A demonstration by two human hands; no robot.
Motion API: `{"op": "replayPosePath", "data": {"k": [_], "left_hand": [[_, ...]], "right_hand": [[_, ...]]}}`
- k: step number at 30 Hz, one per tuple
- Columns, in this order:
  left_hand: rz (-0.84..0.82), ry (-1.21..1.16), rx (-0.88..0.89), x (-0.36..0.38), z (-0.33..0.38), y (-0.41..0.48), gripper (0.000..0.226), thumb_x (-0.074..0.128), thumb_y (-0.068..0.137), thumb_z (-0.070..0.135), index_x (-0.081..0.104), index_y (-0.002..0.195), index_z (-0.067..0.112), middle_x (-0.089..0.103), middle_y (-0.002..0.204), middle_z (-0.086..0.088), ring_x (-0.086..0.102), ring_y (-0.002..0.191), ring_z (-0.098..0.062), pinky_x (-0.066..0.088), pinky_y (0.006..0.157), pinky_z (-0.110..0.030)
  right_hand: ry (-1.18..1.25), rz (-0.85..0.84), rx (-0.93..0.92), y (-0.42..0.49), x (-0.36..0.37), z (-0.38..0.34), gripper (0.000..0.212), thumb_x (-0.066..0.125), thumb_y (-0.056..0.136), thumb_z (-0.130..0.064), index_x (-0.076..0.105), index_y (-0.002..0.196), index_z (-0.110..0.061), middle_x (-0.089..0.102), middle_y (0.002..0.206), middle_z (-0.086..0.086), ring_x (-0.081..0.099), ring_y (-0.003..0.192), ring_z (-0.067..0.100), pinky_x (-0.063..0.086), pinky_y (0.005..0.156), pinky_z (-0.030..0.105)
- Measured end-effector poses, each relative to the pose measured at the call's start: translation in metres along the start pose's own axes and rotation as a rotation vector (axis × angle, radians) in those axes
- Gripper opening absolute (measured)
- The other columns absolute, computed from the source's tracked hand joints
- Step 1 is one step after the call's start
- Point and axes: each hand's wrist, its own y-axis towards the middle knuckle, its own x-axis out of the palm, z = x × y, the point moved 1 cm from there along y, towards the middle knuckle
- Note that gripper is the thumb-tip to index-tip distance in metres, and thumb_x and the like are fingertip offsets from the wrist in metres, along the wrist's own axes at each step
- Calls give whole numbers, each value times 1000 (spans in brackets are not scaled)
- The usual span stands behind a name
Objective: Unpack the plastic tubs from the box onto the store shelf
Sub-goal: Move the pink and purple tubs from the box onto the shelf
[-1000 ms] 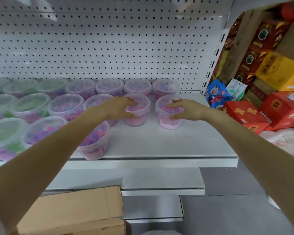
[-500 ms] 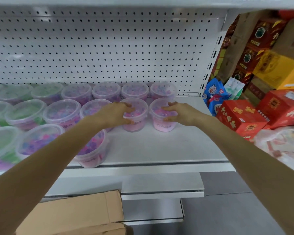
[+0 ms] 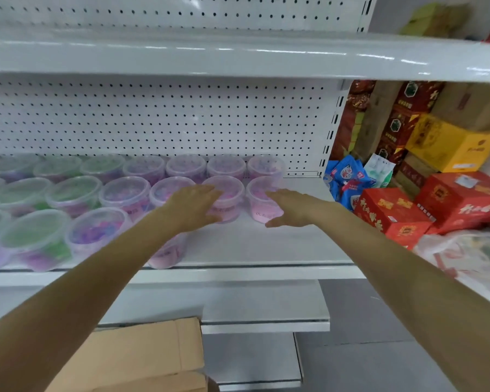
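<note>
Both your hands are open, fingers straight and close together. Your left hand (image 3: 194, 206) lies against the near-left side of a pink tub (image 3: 229, 193), and your right hand (image 3: 289, 209) sits at the near side of the end tub (image 3: 259, 186). I cannot tell whether either palm is actually pressing. Both tubs stand upright on the shelf (image 3: 252, 244), at the right end of the middle row. The cardboard box (image 3: 142, 355) is low and near, below the shelf edge, and its contents are out of sight.

What could go wrong:
- A flat-handed shove could tip these light tubs or push them into the far row, knocking that line crooked.
- Your left forearm crosses right over the half-hidden tub (image 3: 167, 254) at the near edge. Dragging the arm back low could sweep it off the shelf.
- The upper shelf (image 3: 238, 55) hangs close above, so lifting your hands sharply could knock them against it.

Count of what shows:
- **Tubs, far row:** seven, as far as I can make out.
- **Tubs, middle row:** six clear ones, plus one cut off at the left edge.
- **Tubs, near row:** three, plus a partial one at the left edge. The left side is blurred, so treat that as approximate.
- **To the right:** two large red cartons (image 3: 393, 213), one yellow carton (image 3: 447, 142) and a cluster of blue packets (image 3: 347, 174) too bunched to count.
</note>
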Motion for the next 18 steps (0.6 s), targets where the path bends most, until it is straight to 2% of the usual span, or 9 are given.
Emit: {"op": "replayPosePath", "data": {"k": [4, 8, 11, 15, 18], "left_hand": [[61, 9, -43, -10, 13, -74, 63, 50, 89, 49, 31, 143, 22, 36, 148, -4, 39, 133, -24, 38, 101, -37], [91, 9, -105, -5, 33, -175, 62, 52, 88, 49, 35, 141, 21, 37, 147, -6, 39, 132, -26, 35, 104, -36], [12, 16, -164, 9, 50, -259, 66, 51, 89, 50, 32, 144, 19, 35, 149, -9, 38, 134, -28, 32, 107, -37], [-113, 7, -205, 27, 57, -355, 67, 54, 88, 49, 35, 142, 15, 36, 148, -12, 38, 133, -29, 34, 108, -40], [-200, -26, -307, 35, 49, -411, 66, 46, 90, 53, 27, 145, 22, 27, 153, -4, 30, 139, -22, 30, 110, -38]], "right_hand": [[37, 64, -123, -61, 8, -40, 80, 59, 85, -47, 17, 147, -19, 28, 151, 6, 32, 135, 28, 35, 107, 42], [20, 92, -236, -126, 38, -90, 81, 55, 87, -50, 11, 149, -21, 17, 156, 5, 25, 140, 26, 28, 112, 43], [40, 50, -293, -171, 74, -131, 82, 52, 88, -52, 8, 150, -22, 9, 158, 3, 18, 143, 23, 22, 115, 40], [8, -92, -349, -219, 120, -185, 83, 48, 88, -55, 1, 150, -23, 1, 159, 3, 10, 145, 21, 16, 118, 38], [-31, -142, -395, -235, 142, -222, 82, 47, 89, -55, 4, 150, -21, 4, 158, 5, 14, 144, 24, 19, 117, 40]]}}
